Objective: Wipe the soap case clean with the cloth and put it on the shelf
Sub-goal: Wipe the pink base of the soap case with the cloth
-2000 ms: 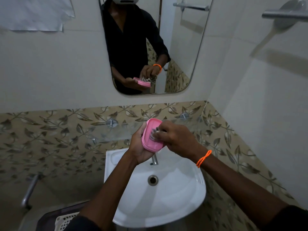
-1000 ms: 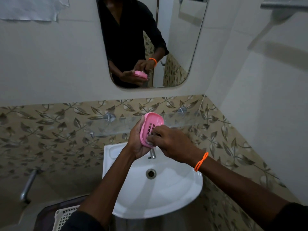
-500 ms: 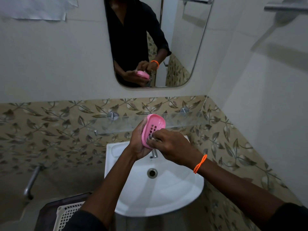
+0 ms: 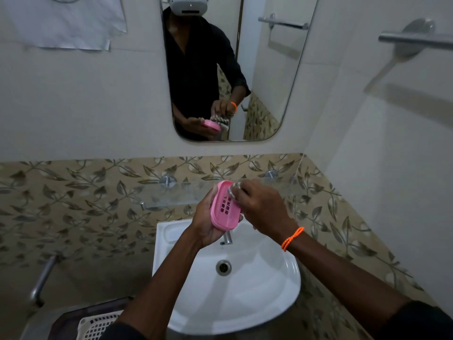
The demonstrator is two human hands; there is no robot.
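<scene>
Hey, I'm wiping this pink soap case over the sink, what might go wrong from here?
The soap case rests tilted in your left hand while the right hand rubs it with the cloth; a hard push might knock it into the sink. The glass shelf is narrow, so a careless placement may slide off.

Most of the cloth (image 4: 234,190) is hidden under the right hand (image 4: 261,208), beside the soap case (image 4: 224,208).
</scene>
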